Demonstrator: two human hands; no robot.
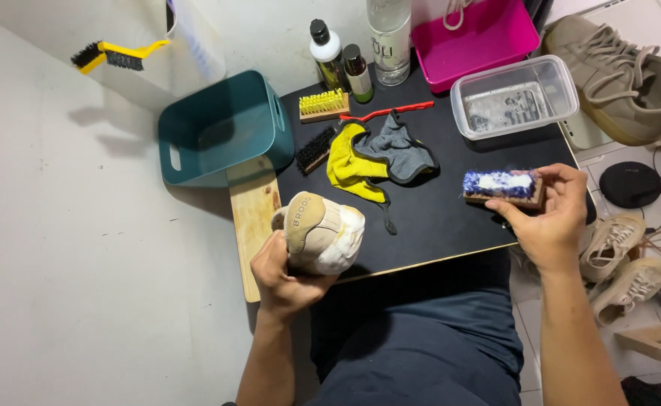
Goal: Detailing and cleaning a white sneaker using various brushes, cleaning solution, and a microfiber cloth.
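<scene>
Below me, my left hand (281, 274) is wrapped around a beige sneaker (319, 233), fingers closed under its sole, heel tab turned up toward the camera. White foam coats the side of the shoe nearest my right hand, so I judge it is tilted that way to keep the soapy part exposed and off the black worktop (436, 203).

My right hand (552, 218) pinches a wooden scrub brush (505, 188) by its block, thumb on the near edge, fingers over the far end. Its blue bristles face up and carry a stripe of white lather; held level like this, I think, so the foam stays on.

Shoe and brush are well apart, with bare worktop between the hands. Beyond that gap lie a yellow cloth (351, 162) and a grey cloth (400, 150), touching. Just beyond my right hand sits a clear plastic tub (515, 96) with soapy water, close enough for dipping. Farther off from my left hand are a teal basket (221, 128), a yellow-bristled brush (323, 105), a black-bristled brush (315, 149), and small bottles (342, 64). Another beige sneaker (620, 71) rests outside my right hand, off the worktop.
</scene>
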